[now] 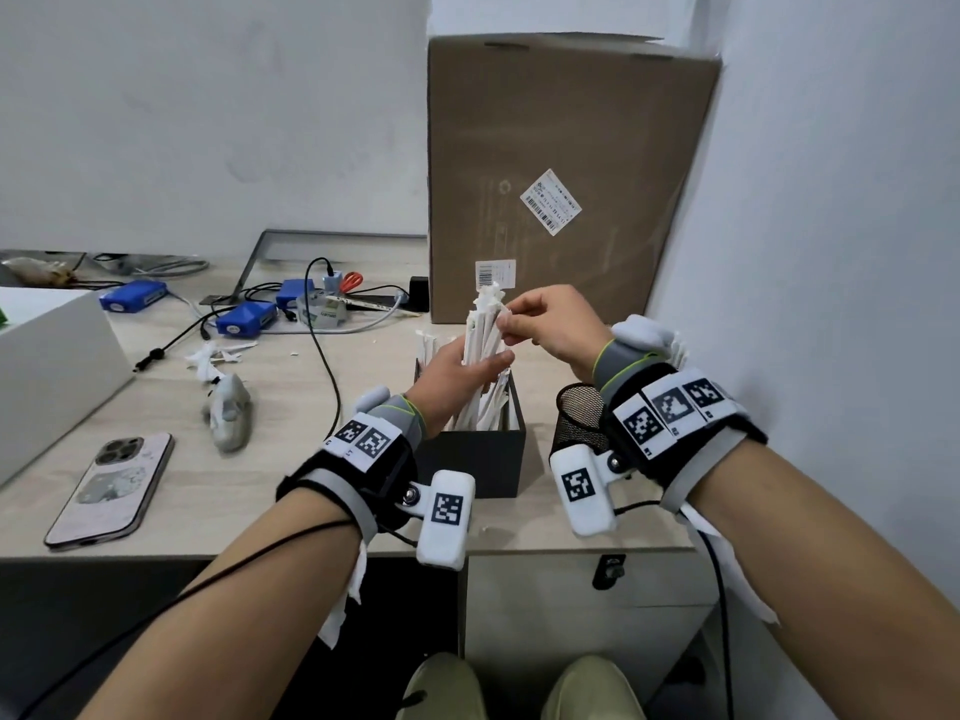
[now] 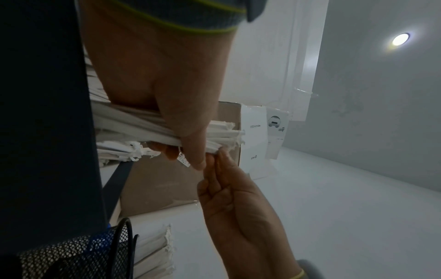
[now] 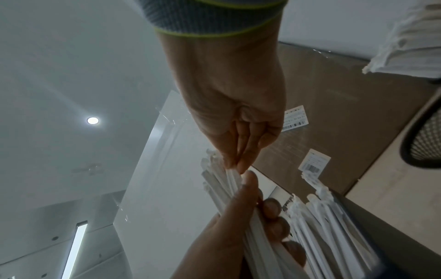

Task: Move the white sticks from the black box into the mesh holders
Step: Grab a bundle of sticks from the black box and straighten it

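Left hand (image 1: 451,379) wrapped in a tight grip round a bundle of white sticks (image 1: 485,332), lifted above the black box (image 1: 470,459) on the table (image 1: 291,454). Right hand (image 1: 553,324) pinching one stick's top end. Mesh holder (image 1: 579,415) just right of the box.

Bright head view, dim blurry wrist views

The head view looks forward and down from above both forearms onto the desk (image 1: 218,491). The left wrist view peers along the left hand (image 2: 167,85) at close range, tilted upward toward the ceiling. The right wrist view does likewise along the right hand (image 3: 229,105). All three share the bundle of white sticks (image 1: 483,340)
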